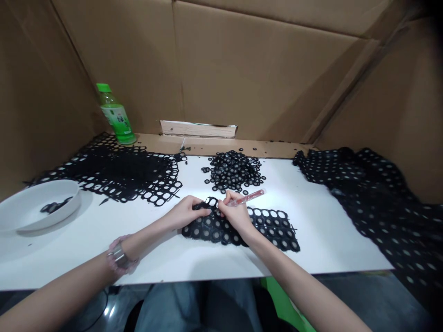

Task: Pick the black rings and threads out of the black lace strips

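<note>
Head view: a black perforated sheet [211, 227] lay directly under the fingers
The right hand's [235, 214] fingers gripped a reddish pen-like tool [251, 197]; the left hand's [192, 212] held the sheet's upper edge; just beyond the fingertips sat piled black rings [237, 168]; well left of them, a white bowl [20, 207]

Cardboard walls [263, 78] fill the upper frame, a slot [199, 129] near centre; white table [325, 246] below; grey floor [119, 302] glints lower left.
</note>
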A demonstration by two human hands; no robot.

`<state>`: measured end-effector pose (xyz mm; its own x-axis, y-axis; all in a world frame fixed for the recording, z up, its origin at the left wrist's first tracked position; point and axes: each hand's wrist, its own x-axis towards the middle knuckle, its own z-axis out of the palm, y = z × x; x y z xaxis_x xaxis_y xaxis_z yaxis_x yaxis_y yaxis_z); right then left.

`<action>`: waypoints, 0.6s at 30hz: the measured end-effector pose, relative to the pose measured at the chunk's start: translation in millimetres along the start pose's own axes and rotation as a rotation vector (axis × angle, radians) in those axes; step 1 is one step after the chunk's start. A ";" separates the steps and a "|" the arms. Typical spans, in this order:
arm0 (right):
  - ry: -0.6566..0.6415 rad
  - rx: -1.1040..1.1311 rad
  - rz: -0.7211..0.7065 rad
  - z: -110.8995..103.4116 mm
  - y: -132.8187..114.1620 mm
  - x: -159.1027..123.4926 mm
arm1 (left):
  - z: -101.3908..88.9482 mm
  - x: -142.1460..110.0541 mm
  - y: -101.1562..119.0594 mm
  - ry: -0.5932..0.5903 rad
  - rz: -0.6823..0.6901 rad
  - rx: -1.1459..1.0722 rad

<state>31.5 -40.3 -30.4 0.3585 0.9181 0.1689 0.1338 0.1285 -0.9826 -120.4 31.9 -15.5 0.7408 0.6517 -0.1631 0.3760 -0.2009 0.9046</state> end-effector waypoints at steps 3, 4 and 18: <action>-0.013 -0.022 0.007 0.7 -2.7 -1.1 | 0.8 -0.8 -0.8 -0.001 -0.003 -0.017; -0.020 -0.031 0.013 1.3 -3.6 -1.4 | 1.5 -1.1 -1.1 -0.001 -0.006 -0.022; 0.047 0.116 0.066 0.1 0.4 1.9 | 6.0 -4.9 4.6 0.081 0.117 0.109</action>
<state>32.1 -38.5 -30.4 0.4066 0.9076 0.1044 0.0021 0.1133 -0.9936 -119.0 23.5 -12.9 0.7375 0.6749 -0.0235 0.3517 -0.3541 0.8666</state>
